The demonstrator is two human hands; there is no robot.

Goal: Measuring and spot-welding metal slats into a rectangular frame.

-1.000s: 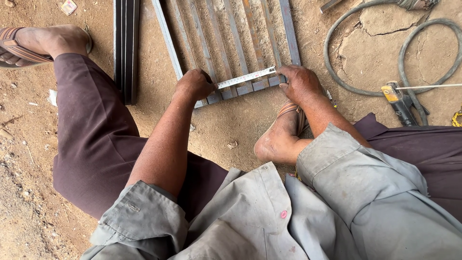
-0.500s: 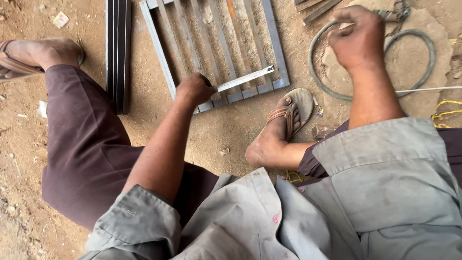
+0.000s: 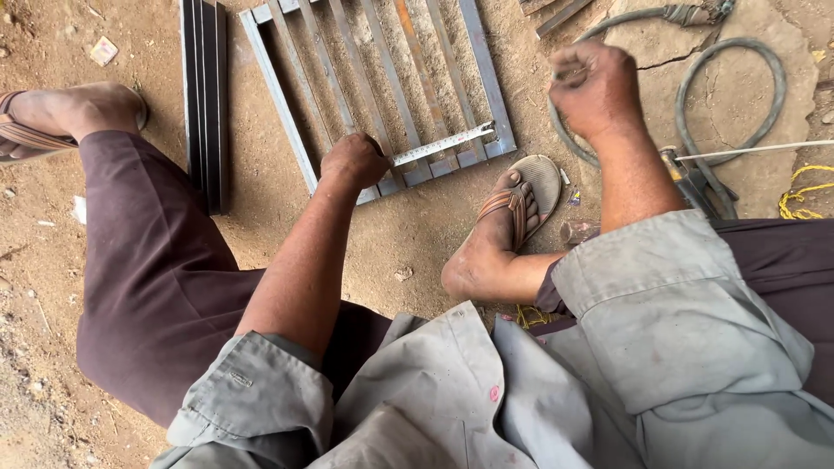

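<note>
Since the earlier frame the right hand [image 3: 595, 87] has lifted off the steel tape measure [image 3: 443, 144], fist closed, while the left hand [image 3: 354, 161] grips its end against the metal grille [image 3: 486, 82] on the ground, measuring seemingly unfinished.

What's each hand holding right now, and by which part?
The left hand pins the steel tape measure at its near end against the grey metal grille. The right hand is fisted; contents unclear.
</note>
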